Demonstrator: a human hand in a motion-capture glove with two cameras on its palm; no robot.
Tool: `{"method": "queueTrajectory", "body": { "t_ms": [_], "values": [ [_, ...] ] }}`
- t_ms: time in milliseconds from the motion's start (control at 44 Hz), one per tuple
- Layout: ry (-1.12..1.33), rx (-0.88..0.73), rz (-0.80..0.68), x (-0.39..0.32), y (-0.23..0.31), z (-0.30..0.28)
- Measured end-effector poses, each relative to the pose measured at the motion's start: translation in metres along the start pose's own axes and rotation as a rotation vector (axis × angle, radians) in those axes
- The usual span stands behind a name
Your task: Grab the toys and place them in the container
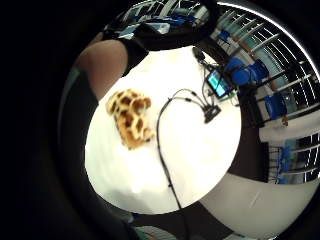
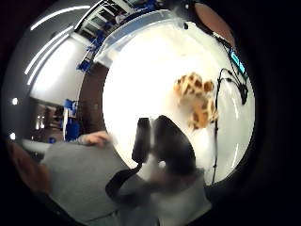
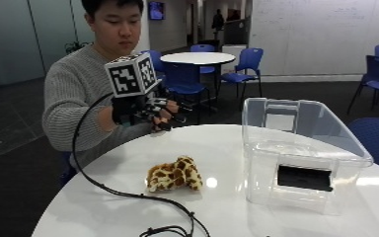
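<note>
A spotted yellow-and-brown plush giraffe (image 3: pixel 174 177) lies on its side on the round white table (image 3: pixel 215 148), left of the clear plastic container (image 3: pixel 302 153). The gloved right hand (image 3: pixel 147 112) hovers in the air above the table's far left edge, well behind and above the toy, holding nothing; its fingers hang loosely curled. Both palm views look down on the giraffe (image 1: pixel 130 118) (image 2: pixel 195 98) on the white tabletop (image 1: pixel 200 160). The container (image 2: pixel 136 26) shows at the table's edge in the thumb side view.
A black cable (image 3: pixel 110 190) runs across the table's front left, passing close to the giraffe. A small device with a lit screen (image 1: pixel 218 83) sits near the table's rim. Blue chairs (image 3: pixel 242 66) and another round table (image 3: pixel 196 58) stand behind.
</note>
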State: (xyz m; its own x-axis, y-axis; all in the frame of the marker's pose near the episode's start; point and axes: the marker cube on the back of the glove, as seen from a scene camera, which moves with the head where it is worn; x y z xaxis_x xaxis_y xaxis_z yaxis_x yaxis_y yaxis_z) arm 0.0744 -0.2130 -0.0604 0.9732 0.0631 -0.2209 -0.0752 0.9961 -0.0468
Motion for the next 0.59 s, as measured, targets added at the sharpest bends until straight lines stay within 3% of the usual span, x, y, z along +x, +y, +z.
{"method": "queueTrajectory", "body": {
  "t_ms": [182,454,590],
  "values": [
    [-0.016,-0.041,0.017,0.008,-0.028,0.017],
    [0.034,-0.275,0.086,0.001,-0.007,0.151],
    [0.089,-0.232,0.11,-0.006,-0.003,0.183]
  ]
}}
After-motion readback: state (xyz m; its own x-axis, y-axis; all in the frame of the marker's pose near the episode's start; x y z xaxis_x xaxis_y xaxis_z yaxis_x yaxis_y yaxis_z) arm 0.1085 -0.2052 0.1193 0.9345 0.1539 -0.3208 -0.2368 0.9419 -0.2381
